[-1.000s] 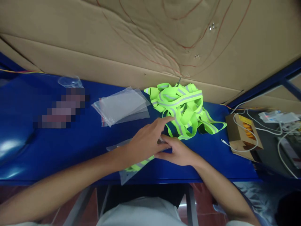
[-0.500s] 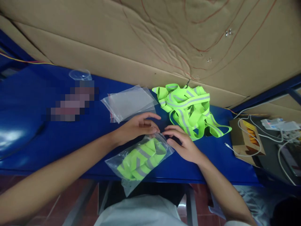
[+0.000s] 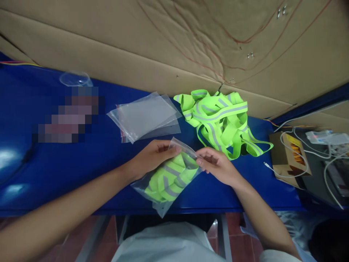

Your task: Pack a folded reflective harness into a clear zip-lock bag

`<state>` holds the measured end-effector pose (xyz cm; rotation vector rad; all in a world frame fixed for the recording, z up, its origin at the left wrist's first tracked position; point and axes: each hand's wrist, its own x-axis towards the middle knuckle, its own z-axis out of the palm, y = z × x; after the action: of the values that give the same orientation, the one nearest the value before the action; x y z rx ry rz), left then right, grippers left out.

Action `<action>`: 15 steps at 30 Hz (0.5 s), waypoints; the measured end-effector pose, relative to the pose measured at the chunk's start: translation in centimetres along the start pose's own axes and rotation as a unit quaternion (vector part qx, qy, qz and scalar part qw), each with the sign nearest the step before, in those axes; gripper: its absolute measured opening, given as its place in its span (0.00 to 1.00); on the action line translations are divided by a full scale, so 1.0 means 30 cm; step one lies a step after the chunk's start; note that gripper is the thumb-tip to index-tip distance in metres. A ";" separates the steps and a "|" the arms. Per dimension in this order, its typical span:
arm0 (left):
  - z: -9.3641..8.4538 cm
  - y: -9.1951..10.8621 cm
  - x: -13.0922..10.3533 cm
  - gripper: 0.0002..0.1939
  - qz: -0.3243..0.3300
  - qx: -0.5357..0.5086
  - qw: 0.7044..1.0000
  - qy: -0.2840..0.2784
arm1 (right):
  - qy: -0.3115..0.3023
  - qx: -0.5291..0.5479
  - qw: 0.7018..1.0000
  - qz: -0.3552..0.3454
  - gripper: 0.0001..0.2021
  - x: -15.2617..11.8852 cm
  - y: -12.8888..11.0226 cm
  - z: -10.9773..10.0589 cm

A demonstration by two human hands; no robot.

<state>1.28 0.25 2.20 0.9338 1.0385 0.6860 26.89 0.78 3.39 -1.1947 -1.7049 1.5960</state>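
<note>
A clear plastic zip bag [image 3: 160,209] lies near the table's front edge, with a folded neon-green reflective strap [image 3: 170,178] inside it. My left hand [image 3: 155,156] grips the bag's upper left edge, thumb on top and fingers partly hidden behind it. At the bag's upper right corner, my right hand [image 3: 218,165] pinches the plastic between thumb and fingers. Beyond my hands sits a loose heap of the same green reflective straps [image 3: 220,112]. Left of that heap is a small stack of flat clear zip bags [image 3: 147,114].
The blue table [image 3: 109,160] backs onto a cardboard wall [image 3: 122,47] with red wires. A clear round container [image 3: 76,79] and a pixelated patch are at left. On the right are an open cardboard box [image 3: 280,160], white cables and a dark device.
Both hands have closed on the mouth edge of the filled bag, where earlier their fingers were looser and more spread. The bag's top edge now stands up between them. The view shifted slightly.
</note>
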 end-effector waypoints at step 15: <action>-0.051 0.001 0.004 0.23 0.044 0.028 0.998 -0.027 | -0.034 0.005 0.998 0.058 0.19 -0.006 0.001 -0.044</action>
<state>-0.08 0.85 1.86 1.0454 0.9769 0.7037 28.09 1.31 3.64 -1.2688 -1.6940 1.7292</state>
